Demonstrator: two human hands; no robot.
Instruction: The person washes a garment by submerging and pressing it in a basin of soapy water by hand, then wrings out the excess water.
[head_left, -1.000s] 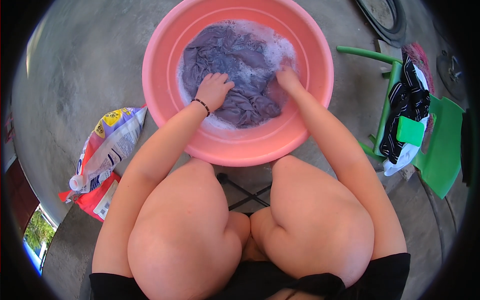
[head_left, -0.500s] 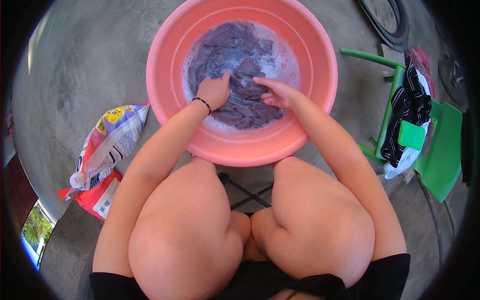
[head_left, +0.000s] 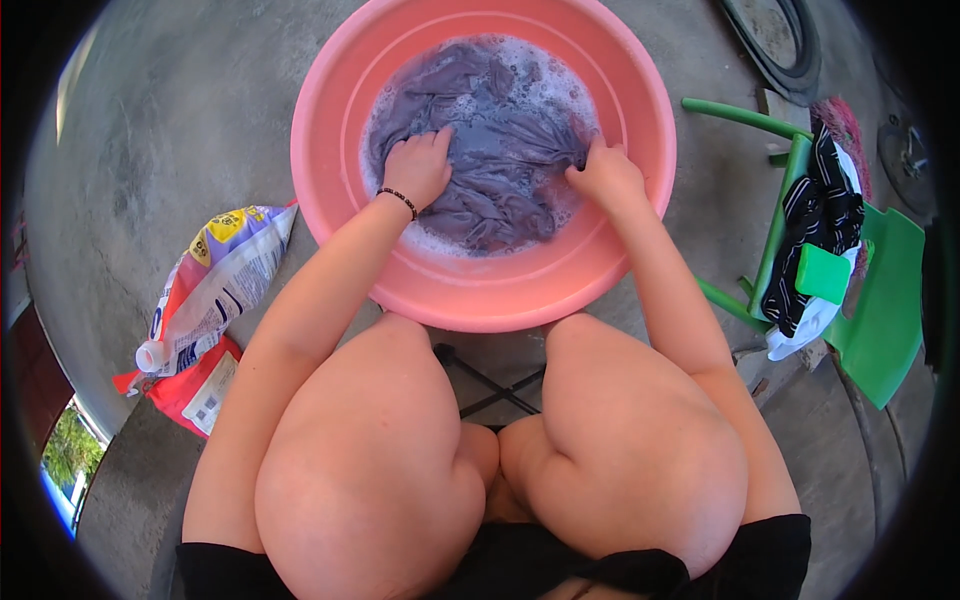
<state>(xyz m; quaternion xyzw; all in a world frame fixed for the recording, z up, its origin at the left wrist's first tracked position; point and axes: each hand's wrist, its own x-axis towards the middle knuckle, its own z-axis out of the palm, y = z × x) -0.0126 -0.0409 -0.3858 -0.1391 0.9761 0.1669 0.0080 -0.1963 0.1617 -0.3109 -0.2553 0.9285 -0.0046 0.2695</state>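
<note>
Grey-purple cloth (head_left: 490, 212) lies bunched in sudsy water (head_left: 556, 82) inside the pink basin (head_left: 478, 312), spread between the two hands and beyond them. One stretched fold runs crosswise, from the middle of the heap to the right hand (head_left: 609, 178), which is closed on its gathered end near the basin's right wall. The left hand (head_left: 419, 167), well apart from the right, rests on the heap's left side, nearer its main bulk; whether its fingers grip cannot be told.
</note>
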